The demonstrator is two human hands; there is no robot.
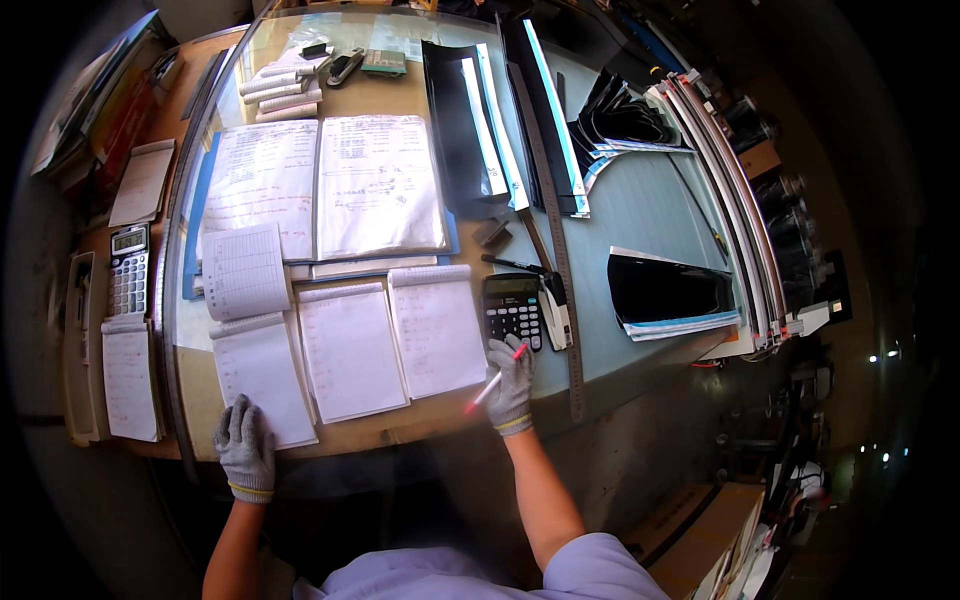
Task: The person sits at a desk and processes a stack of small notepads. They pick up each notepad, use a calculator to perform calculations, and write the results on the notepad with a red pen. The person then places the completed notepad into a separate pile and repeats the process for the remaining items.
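My right hand (512,392), in a grey knit glove, holds a white pen with red ends (487,388). Its fingertips are at the lower keys of a black calculator (513,312). On the left, my gloved left hand (245,452) lies with fingers stretched over the lower left corner of a notepad (262,380). That pad's top sheet (245,272) is flipped back. Beside it lie a middle notepad (352,350) and a right notepad (437,330), both with faint red writing. Above them an open ledger (380,190) rests on a blue folder.
A long metal ruler (562,260) runs beside a stapler (556,312). Black sheets with white-blue edges (672,290) lie at the right. Rolled papers (282,90) sit at the back. At the far left are another calculator (129,270) and a tray (85,350).
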